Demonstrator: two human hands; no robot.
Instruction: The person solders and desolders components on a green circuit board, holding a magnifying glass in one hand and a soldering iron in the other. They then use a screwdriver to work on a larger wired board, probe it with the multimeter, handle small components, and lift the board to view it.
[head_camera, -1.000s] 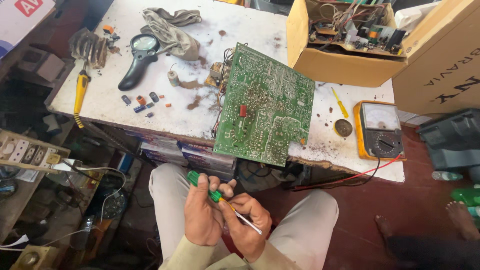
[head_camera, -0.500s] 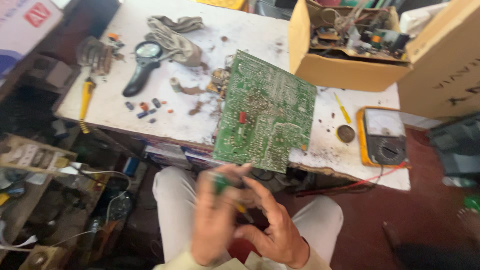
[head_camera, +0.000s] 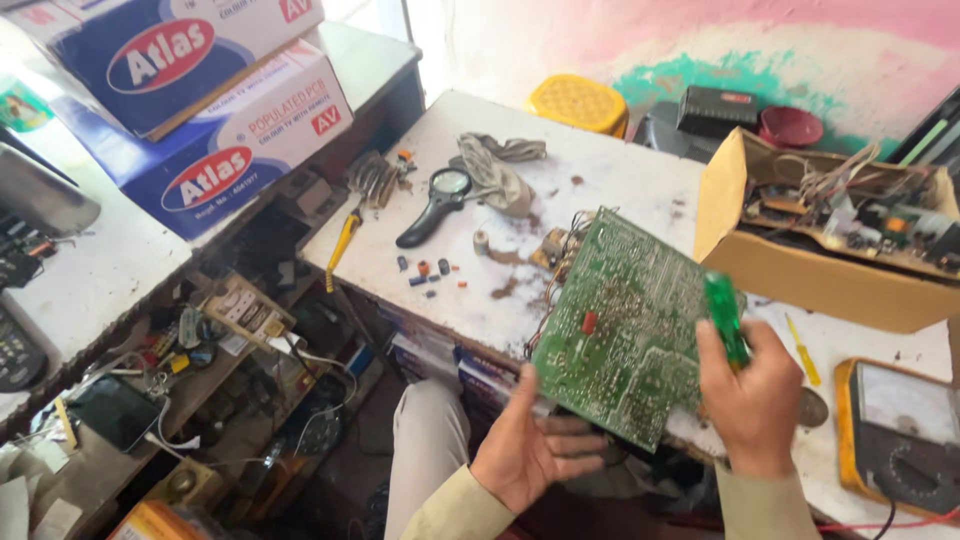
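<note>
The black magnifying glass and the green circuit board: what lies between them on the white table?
In the head view: a small grey cylindrical part, brown debris, then a yellowish component at the circuit board edge.

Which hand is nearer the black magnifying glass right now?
Left. The left hand hangs open below the bench edge, down and right of the magnifying glass. The right hand, gripping the green screwdriver, is farther off, beyond the green circuit board.

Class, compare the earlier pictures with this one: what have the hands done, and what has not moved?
Both hands rose from the lap and parted. The right hand now holds the green-handled screwdriver alone beside the circuit board; the left hand let go, open under its edge. Board, magnifier and meter stayed.
</note>
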